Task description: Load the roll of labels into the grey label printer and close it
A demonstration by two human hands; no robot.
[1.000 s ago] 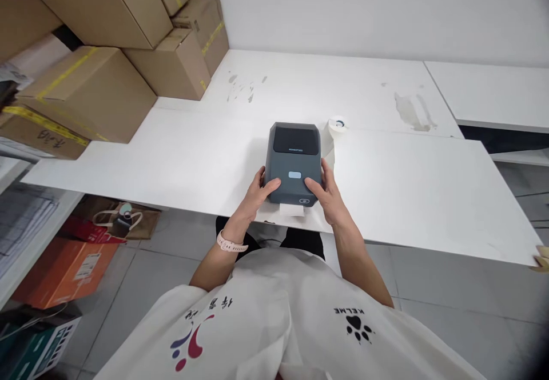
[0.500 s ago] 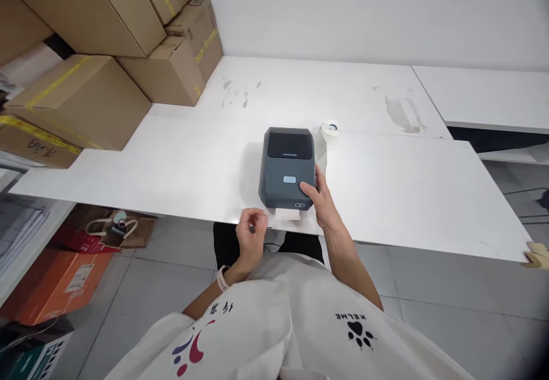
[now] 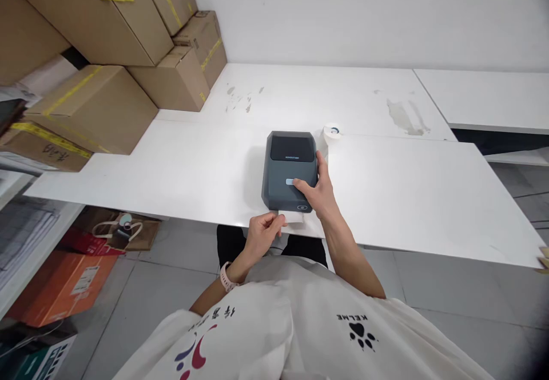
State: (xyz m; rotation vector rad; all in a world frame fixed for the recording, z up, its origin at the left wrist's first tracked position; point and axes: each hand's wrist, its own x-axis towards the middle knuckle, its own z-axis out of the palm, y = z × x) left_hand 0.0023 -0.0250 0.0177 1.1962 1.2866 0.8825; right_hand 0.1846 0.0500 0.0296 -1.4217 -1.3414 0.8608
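Note:
A dark grey label printer (image 3: 288,163) stands near the front edge of the white table (image 3: 412,186). A white label (image 3: 294,218) sticks out of its front slot. My left hand (image 3: 261,236) pinches the left end of that label. My right hand (image 3: 319,191) rests on the printer's right side, with the thumb on the small light-blue button (image 3: 290,182) on top. A white label roll (image 3: 331,134) stands just behind the printer to the right.
Stacked cardboard boxes (image 3: 103,54) with yellow tape fill the table's back left. Orange and other boxes (image 3: 64,280) and a brown bag (image 3: 124,231) lie on the floor to the left. A second white table (image 3: 493,97) stands at the right. Grey stains mark the far tabletop.
My left hand left the printer's side, dropped below the table edge, then came up to pinch the label. My right thumb slid onto the blue button.

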